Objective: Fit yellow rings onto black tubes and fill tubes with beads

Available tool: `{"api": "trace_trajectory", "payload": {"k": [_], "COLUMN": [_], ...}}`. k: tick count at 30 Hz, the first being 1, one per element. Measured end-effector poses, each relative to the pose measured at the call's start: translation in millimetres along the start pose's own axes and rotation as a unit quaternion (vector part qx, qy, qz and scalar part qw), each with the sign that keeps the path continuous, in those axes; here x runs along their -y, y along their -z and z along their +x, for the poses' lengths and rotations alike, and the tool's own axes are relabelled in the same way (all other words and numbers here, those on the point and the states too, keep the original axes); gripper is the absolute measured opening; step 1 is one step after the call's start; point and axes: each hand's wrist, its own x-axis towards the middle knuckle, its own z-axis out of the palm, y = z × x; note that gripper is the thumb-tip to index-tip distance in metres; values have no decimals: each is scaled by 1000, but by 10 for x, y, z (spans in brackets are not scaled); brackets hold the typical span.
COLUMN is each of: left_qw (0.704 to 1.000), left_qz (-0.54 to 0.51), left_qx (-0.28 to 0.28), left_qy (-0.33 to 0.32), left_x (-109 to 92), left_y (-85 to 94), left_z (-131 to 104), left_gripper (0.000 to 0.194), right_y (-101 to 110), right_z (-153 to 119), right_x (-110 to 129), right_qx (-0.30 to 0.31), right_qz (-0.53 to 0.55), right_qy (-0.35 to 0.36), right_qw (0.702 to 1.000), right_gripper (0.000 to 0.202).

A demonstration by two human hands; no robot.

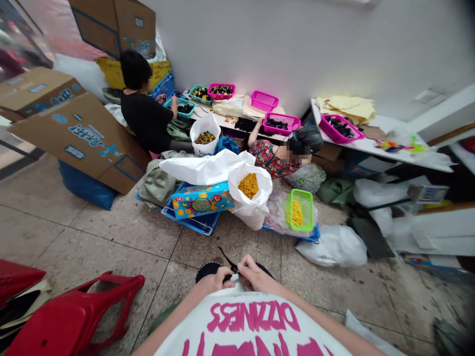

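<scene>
Both of my hands meet low in the view, at the hem of the white shirt (256, 316) with pink letters. My left hand (218, 279) is curled, its fingers pressed around a small dark item. Beside it, my right hand (254, 273) pinches at the same spot, touching a black strap (227, 258) that sticks up between the hands. What exactly the fingers hold is mostly hidden. Farther ahead stand a white sack (252, 210) of orange-yellow pieces and a green basket (310, 212) of yellow pieces, both away from my hands.
A red stool (55, 316) lies at the lower left. Two people sit at a low table (226, 118) with pink and teal baskets. Large cardboard boxes (89, 138) lean at the left. A blue printed box (202, 200) and a white plastic bag (334, 244) are ahead.
</scene>
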Motion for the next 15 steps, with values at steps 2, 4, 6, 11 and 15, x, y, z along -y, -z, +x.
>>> {"api": "trace_trajectory", "payload": {"k": [2, 4, 6, 11, 15], "left_qw": [999, 995, 991, 973, 952], "left_qz": [40, 84, 108, 185, 245], "left_qx": [23, 45, 55, 81, 84], "left_qy": [-15, -33, -48, -114, -165], "left_x": [-11, -23, -40, -101, -136], "left_y": [32, 61, 98, 192, 175], "left_z": [33, 67, 90, 101, 92], "left_gripper": [32, 28, 25, 21, 16], "right_y": [27, 56, 82, 127, 139], "right_z": [-2, 2, 10, 21, 16], "right_x": [12, 17, 15, 0, -9], "right_qx": [2, -5, -12, -25, -21], "right_qz": [-43, -69, -80, -129, -149], "right_qy": [15, 24, 31, 49, 46], "right_qw": [999, 997, 996, 990, 988], "right_gripper": [54, 49, 44, 31, 24]}}
